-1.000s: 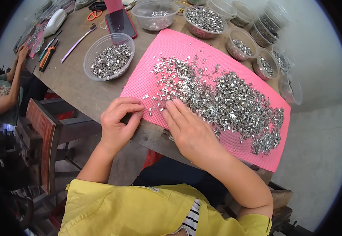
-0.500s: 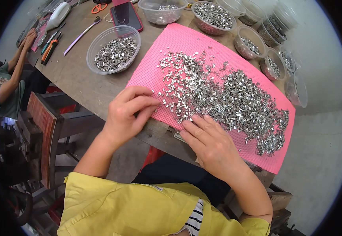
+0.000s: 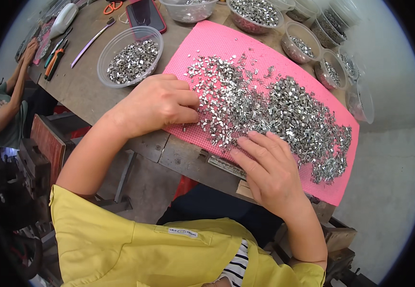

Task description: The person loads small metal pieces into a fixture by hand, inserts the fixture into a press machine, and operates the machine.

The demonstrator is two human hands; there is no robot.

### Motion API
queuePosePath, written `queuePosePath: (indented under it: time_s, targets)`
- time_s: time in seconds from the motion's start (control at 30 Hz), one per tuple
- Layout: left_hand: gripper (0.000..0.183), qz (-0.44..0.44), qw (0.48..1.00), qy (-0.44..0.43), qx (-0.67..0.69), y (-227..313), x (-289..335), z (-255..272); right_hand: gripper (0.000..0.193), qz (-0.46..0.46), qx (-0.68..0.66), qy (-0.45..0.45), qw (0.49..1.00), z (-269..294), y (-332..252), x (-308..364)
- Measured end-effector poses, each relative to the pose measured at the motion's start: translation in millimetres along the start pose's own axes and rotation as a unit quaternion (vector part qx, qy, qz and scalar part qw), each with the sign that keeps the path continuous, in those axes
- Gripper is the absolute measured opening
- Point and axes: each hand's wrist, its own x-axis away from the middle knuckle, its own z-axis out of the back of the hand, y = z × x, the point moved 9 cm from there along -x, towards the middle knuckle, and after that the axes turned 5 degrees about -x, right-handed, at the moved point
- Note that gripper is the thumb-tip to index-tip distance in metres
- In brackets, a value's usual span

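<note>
A pink textured mat [image 3: 199,36] lies at the table's edge, covered by a spread heap of small shiny metal pieces [image 3: 288,115]. On the heap's left fringe rests my left hand [image 3: 162,103], its fingers bent down and drawn together; whatever is between the fingertips is hidden. My right hand [image 3: 272,172] lies palm down with fingers stretched out, the tips touching pieces at the heap's near edge. Beyond my left hand stands a clear round tub [image 3: 101,71] partly filled with metal pieces [image 3: 135,62].
More clear tubs [image 3: 297,45] of metal pieces ring the mat's far and right sides. A phone [image 3: 145,16], a purple toothbrush [image 3: 90,46], orange-handled pliers [image 3: 54,62], orange scissors [image 3: 113,7] and a white bottle [image 3: 64,21] lie on the table. Another person [image 3: 9,107] works at far left.
My left hand has moved up and over the mat's left edge, its fingers curling more. My right hand has shifted slightly right. The whole view has tilted a little.
</note>
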Motion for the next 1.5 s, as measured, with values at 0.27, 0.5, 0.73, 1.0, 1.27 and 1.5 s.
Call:
queuePosePath:
  time_s: [0.27,0.5,0.73,1.0,1.27,1.5]
  targets:
    - [0.019,-0.066,0.993,-0.080,-0.063,8,-11,-12,0.035,-0.019,0.010,0.009,1.000,2,6,5]
    - [0.016,0.031,0.998,-0.061,-0.011,8,2,-4,0.031,-0.046,-0.039,0.074,0.995,3,5,-6]
    - [0.017,0.203,0.978,-0.054,-0.012,7,33,4,0.019,-0.085,-0.085,0.099,0.988,-16,9,-34]
    - [0.007,0.313,0.949,0.026,-0.026,6,48,8,0.010,-0.070,-0.042,0.109,0.991,-24,10,-57]
    - [0.008,0.324,0.941,0.072,-0.069,16,46,11,0.006,-0.092,-0.003,0.087,0.992,-35,9,-59]
    - [0.009,0.330,0.938,0.070,-0.072,17,43,8,0.007,-0.098,0.058,0.088,0.990,-39,5,-63]
